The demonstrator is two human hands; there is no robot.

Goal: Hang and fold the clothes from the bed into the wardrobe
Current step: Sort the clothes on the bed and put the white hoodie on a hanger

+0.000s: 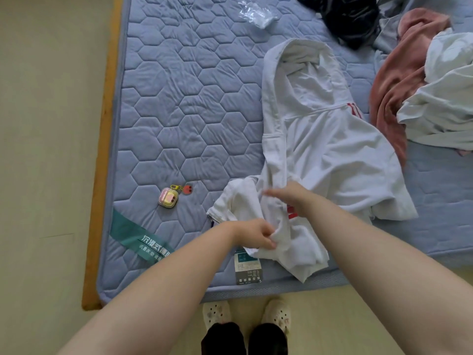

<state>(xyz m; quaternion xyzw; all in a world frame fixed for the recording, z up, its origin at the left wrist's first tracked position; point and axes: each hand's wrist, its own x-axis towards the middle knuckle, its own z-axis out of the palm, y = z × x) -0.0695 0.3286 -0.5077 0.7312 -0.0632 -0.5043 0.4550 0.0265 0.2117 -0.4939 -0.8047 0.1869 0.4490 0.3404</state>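
Observation:
A white hoodie (320,139) with red lettering lies spread on the blue quilted mattress (179,103), hood pointing away from me. My left hand (256,233) pinches a bunched part of its fabric near the bed's front edge. My right hand (286,194) reaches across the hoodie with fingers stretched leftward and blurred; whether it grips cloth is unclear. At the right of the bed lie a pink garment (399,80), a crumpled white garment (445,93) on top of it, and a black garment (350,16) at the back.
A small pink earbud case (167,198) with a keychain sits on the mattress left of the hoodie. A crumpled clear plastic bag (256,12) lies at the back. The wooden bed frame (102,149) runs along the left, with pale floor (46,149) beyond. My slippers (245,313) stand at the bed's front edge.

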